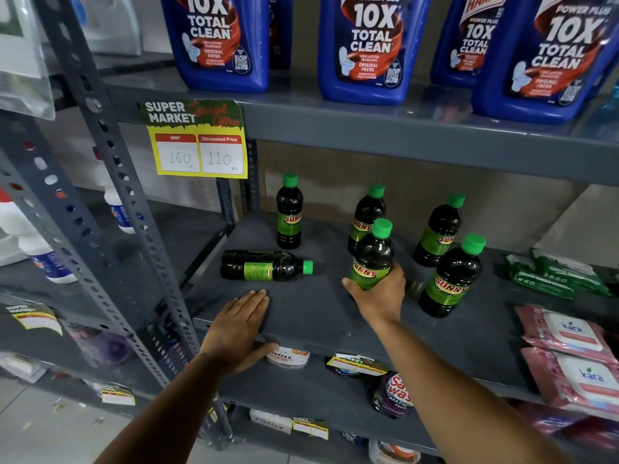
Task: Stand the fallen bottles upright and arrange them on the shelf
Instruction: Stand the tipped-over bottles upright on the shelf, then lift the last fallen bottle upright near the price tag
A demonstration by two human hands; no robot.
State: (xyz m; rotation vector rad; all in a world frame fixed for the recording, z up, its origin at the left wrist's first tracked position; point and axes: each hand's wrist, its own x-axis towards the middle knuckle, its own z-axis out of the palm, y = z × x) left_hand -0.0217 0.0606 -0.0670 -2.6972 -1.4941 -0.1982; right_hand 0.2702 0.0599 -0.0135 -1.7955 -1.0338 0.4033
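Note:
Several dark bottles with green caps and green Sunny labels are on the grey shelf (315,316). One bottle (264,266) lies on its side at the left, cap pointing right. My right hand (378,294) grips the lower body of an upright bottle (373,254) near the shelf's middle. Other bottles stand upright: one at the back left (289,212), one behind the held bottle (366,212), one at the back right (438,231) and one at the front right (450,279). My left hand (239,329) rests flat on the shelf's front edge, just in front of the fallen bottle, holding nothing.
Large blue cleaner jugs (368,51) stand on the shelf above, with a yellow price tag (197,142) hanging from its edge. Green packs (552,276) and pink wipe packs (569,343) lie at the right. A slotted steel post (110,182) rises at the left. More goods fill the lower shelf.

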